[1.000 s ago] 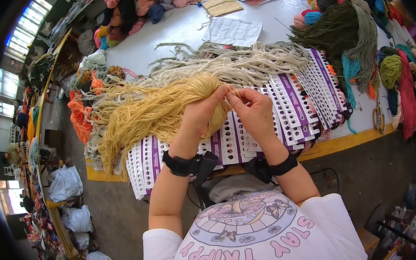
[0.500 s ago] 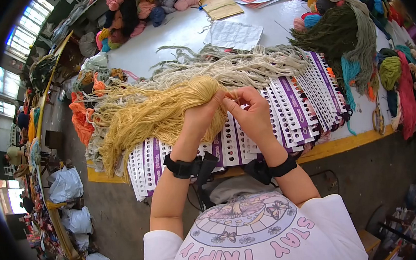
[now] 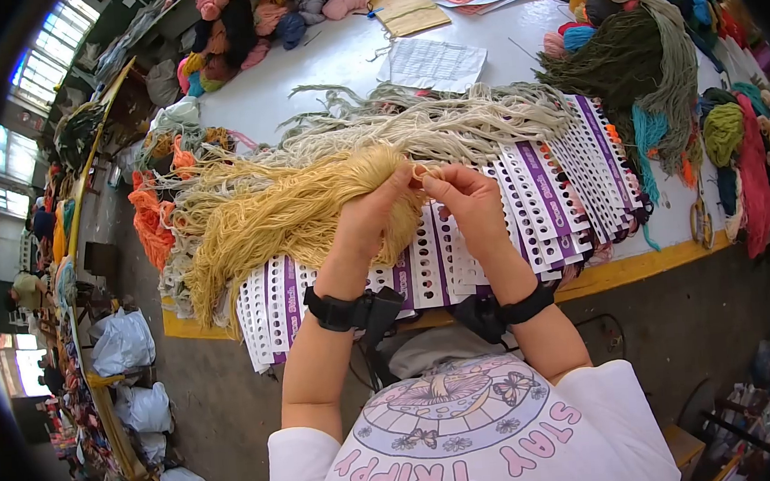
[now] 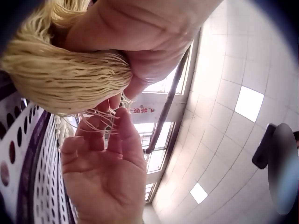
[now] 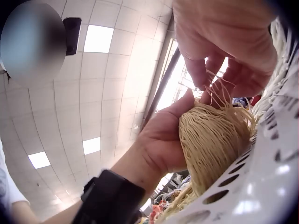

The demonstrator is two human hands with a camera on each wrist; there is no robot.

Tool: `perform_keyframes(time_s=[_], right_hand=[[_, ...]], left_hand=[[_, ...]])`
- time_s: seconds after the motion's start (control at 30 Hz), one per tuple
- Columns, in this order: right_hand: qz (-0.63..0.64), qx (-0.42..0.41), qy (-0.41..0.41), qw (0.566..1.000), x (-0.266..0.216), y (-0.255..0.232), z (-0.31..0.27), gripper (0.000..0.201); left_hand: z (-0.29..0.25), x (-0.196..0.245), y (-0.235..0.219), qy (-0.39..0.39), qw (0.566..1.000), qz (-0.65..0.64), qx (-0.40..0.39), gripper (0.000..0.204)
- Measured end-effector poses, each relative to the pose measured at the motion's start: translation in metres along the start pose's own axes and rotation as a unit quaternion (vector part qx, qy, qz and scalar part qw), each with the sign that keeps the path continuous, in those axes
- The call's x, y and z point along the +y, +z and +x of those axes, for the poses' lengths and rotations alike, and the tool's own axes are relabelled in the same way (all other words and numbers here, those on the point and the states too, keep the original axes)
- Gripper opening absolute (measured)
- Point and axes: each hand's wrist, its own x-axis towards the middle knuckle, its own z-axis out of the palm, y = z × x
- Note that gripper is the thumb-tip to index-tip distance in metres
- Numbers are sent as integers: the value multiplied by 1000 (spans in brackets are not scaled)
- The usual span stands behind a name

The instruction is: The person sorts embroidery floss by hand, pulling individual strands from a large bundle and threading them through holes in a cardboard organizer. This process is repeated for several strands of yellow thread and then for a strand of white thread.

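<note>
L grip (image 3: pixel 369 213) holds 1 yel. skein (image 3: pixel 283 203), R grip (image 3: pixel 472 202) sev. strands (image 5: pixel 223 95).

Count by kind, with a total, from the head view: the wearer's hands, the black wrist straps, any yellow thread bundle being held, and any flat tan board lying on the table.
Hands: 2 (left hand, right hand)
Black wrist straps: 2 (left strap, right strap)
Yellow thread bundle: 1
Tan board: 1
Total: 6
</note>
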Motion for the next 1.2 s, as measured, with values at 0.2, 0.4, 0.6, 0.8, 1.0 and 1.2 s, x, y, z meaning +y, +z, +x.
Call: perform_keyframes(time_s=[0.2,0.4,0.6,0.8,1.0,1.2], right_hand=[[22,8,57,998,-1,-3,-1,15],[243,-60,155,956,-5,-14,4,13],[-265,-60,-207,940,-24,-19,1,17],[413,-81,-67,905,-81,-142,16,16],[255,337,-353,835,-220,-346,15,14],[-143,-124,-4,982,-85,-121,55,24]], left_hand=[[1,-5,4,30,999,-6,-16,17],[3,3,-16,29,995,-67,-61,27],[-6,55,-45,183,891,-361,-204,53],[-18,115,-148,316,907,-278,-26,63],[-63,162,-137,393,879,-248,-108,40],[15,28,0,-18,968,-250,0,11]])
